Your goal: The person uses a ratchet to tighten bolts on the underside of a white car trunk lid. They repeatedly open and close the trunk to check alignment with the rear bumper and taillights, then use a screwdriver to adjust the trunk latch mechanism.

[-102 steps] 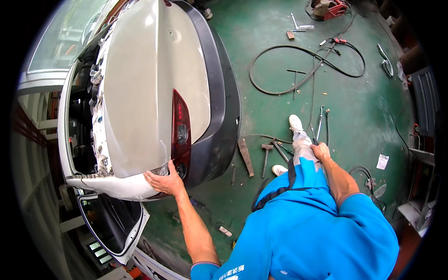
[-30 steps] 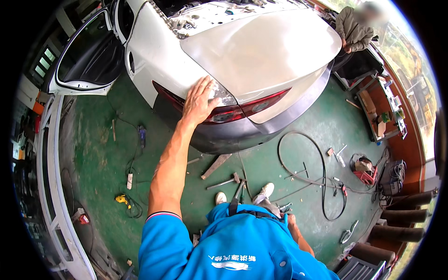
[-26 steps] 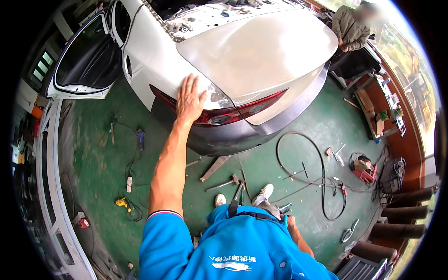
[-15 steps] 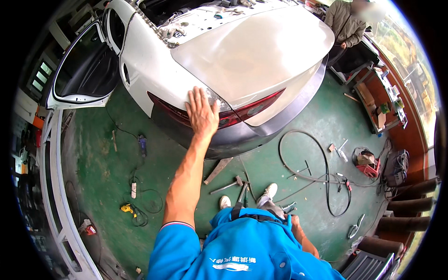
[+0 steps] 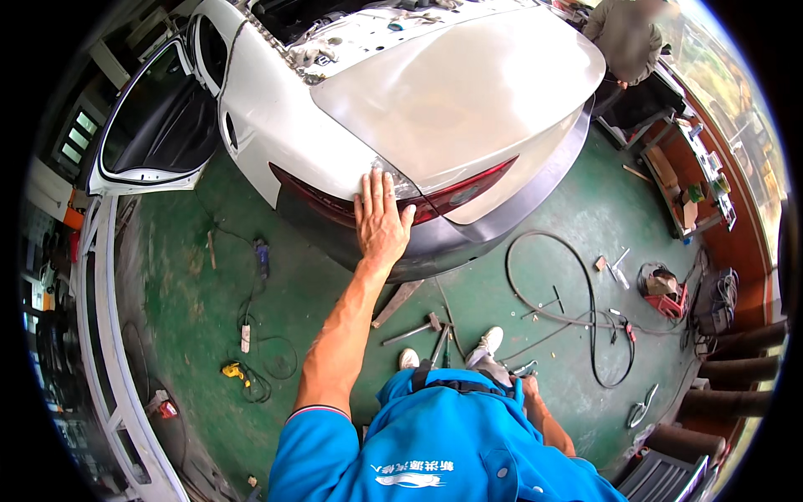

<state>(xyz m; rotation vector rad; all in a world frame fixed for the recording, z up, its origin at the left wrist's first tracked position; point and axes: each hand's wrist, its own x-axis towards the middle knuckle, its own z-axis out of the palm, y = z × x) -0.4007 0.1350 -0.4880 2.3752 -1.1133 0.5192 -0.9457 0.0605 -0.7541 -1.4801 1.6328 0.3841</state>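
My left hand (image 5: pixel 382 224) lies flat, fingers stretched, over the left tail light (image 5: pixel 314 197) of a white car. Its fingertips touch the white rear fender (image 5: pixel 330 155), beside a scuffed bare patch (image 5: pixel 400 182) at the trunk lid's edge. Below the palm curves the dark grey bumper (image 5: pixel 335 238). Down by my right leg, my right hand (image 5: pixel 529 387) is closed, partly hidden by my blue shirt. A shiny metal tool end (image 5: pixel 524 368) shows at its fingers; its kind cannot be made out.
A hammer (image 5: pixel 411 329) and a wooden piece (image 5: pixel 398 303) lie near my feet. Black hose (image 5: pixel 592 314) loops across the green floor at right. Left are a yellow power tool (image 5: pixel 237 371), a blue one (image 5: pixel 262 258) and an open car door (image 5: pixel 155 125). Another person (image 5: pixel 623 42) stands far right.
My left hand has slid slightly down and toward the right, from the fender further onto the tail light. The whole view has shifted a little; my right hand stays low by my leg.
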